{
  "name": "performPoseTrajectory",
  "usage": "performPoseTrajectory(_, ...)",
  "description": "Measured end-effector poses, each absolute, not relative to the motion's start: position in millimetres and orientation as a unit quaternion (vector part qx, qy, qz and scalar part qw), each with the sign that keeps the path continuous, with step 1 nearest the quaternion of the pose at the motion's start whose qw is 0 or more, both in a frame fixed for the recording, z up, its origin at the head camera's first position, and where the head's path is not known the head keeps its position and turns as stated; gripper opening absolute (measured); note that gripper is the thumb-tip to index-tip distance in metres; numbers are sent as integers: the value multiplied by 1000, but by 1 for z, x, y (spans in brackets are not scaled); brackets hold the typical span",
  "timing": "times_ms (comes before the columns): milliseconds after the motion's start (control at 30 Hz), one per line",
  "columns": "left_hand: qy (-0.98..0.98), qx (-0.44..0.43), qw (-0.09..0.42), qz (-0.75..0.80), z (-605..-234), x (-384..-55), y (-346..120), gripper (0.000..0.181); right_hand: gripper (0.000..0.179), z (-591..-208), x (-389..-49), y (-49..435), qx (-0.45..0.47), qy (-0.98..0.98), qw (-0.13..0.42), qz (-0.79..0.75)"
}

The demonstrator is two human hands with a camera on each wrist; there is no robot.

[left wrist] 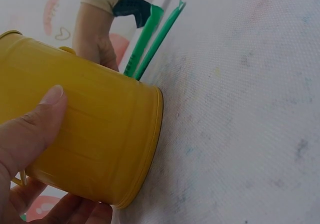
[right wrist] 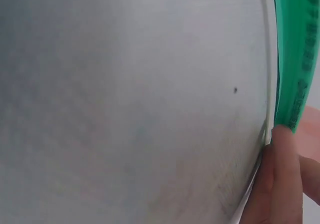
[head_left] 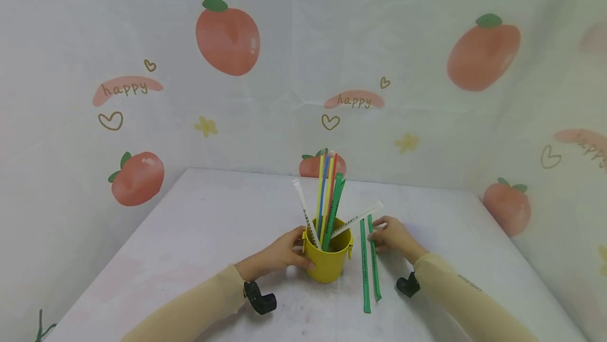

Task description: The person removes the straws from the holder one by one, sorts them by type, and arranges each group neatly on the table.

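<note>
A small yellow bucket [head_left: 326,265] stands upright on the table, and my left hand [head_left: 286,251] grips its left side. In the left wrist view the thumb lies along the wall of the bucket [left wrist: 100,129], with the other fingers curled under the far side. Inside lean several yellow, blue and red straws [head_left: 324,189], a green wrapped straw bundle [head_left: 334,210] and two white wrapped straws [head_left: 356,220]. To its right lie two green wrapped straws [head_left: 364,273]. My right hand [head_left: 392,235] pinches the right-hand green straw [right wrist: 297,59] near its far end.
The white table [head_left: 227,210] carries faint stains. Behind it hangs a pale curtain [head_left: 284,47] printed with peaches, hearts and words. Black wrist mounts [head_left: 260,300] sit below both sleeves. One white straw juts from the bucket over the tops of the green ones.
</note>
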State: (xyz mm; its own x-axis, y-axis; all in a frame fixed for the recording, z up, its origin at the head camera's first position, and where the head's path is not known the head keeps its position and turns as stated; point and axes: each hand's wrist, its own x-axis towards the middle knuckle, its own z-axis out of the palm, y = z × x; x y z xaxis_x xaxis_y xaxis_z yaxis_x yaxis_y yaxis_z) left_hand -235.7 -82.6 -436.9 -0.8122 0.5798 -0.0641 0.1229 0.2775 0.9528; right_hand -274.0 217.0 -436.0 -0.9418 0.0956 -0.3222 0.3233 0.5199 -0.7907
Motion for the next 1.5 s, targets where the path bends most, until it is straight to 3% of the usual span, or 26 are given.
performPoseTrajectory(1500, 772, 229, 205, 556, -438, -236, -84, 74, 44, -437, -273, 220, 134, 860, 140, -472)
